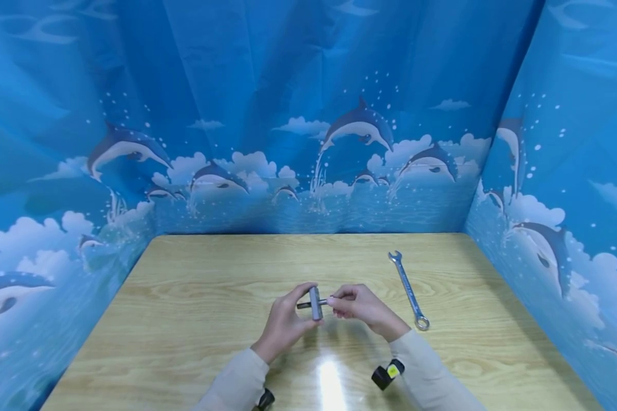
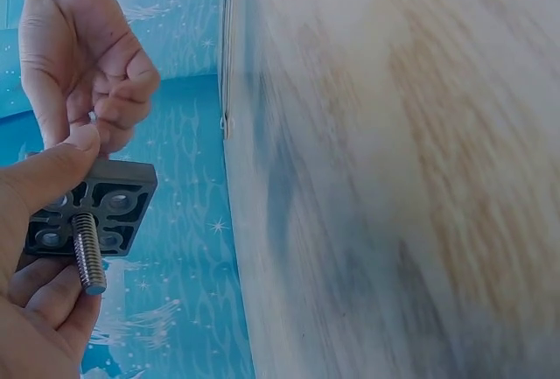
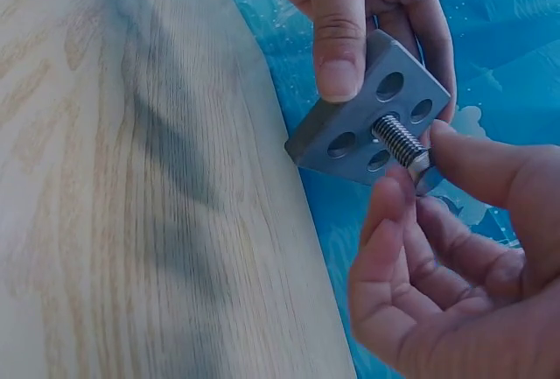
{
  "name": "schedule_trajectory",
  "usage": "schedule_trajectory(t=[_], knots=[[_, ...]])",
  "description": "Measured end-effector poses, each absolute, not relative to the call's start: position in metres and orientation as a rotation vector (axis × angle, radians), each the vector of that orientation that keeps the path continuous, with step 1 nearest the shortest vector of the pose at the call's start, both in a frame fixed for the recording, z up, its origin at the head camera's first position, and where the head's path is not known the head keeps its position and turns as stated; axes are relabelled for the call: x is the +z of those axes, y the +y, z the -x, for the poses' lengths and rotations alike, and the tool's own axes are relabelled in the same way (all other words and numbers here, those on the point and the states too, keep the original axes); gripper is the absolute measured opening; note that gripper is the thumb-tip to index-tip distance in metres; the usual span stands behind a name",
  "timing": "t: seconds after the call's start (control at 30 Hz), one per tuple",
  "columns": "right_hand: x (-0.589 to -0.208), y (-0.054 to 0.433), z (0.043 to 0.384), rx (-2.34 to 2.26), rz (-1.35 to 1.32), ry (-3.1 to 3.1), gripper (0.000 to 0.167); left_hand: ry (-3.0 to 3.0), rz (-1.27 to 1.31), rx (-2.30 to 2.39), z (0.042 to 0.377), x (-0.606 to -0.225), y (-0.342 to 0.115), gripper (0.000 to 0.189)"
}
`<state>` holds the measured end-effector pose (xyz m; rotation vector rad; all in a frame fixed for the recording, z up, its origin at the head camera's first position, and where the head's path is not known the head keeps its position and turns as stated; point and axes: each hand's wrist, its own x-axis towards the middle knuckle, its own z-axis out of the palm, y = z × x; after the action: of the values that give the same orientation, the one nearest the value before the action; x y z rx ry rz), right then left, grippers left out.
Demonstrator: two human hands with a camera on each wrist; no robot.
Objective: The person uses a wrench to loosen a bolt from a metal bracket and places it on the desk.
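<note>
Both hands were busy, and by the look of it the work was well past halfway! The left hand held a square grey plate up off the surface, fingers at one edge and thumb at the opposite one, spread just as wide as the plate itself. Facing it came the right hand, its fingers drawn in close, pinching the head of a bolt with the thumb's help. And that bolt was through! It ran right through the middle of the plate, with a good length of thread poking out of the ribbed face, its end bare. So the entry was done, I reckoned, but not the seating: on the smooth face a stretch of thread showed between plate and head, the head standing apart, and taking up that gap seemed to be what was left, provided the bolt was going in. Whether it was turning in or out, nobody could tell from that one instant. Around the bolt sat four round holes, with no fastener that I could see in any of them. Off to the right, well apart from the plate, a wrench lay flat on the surface, with neither hand touching it.
</note>
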<state>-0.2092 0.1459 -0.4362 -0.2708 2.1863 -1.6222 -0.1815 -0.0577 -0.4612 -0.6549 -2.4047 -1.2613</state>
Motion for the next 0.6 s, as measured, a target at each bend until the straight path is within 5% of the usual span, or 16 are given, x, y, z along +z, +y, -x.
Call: schedule_trajectory(t=[0.6], knots=[[-0.4424,0.1463,0.2094,-1.589,0.512,2.425,0.029,-2.385,0.669,-1.286,0.1827,-0.4635,-0.0581,0.075]])
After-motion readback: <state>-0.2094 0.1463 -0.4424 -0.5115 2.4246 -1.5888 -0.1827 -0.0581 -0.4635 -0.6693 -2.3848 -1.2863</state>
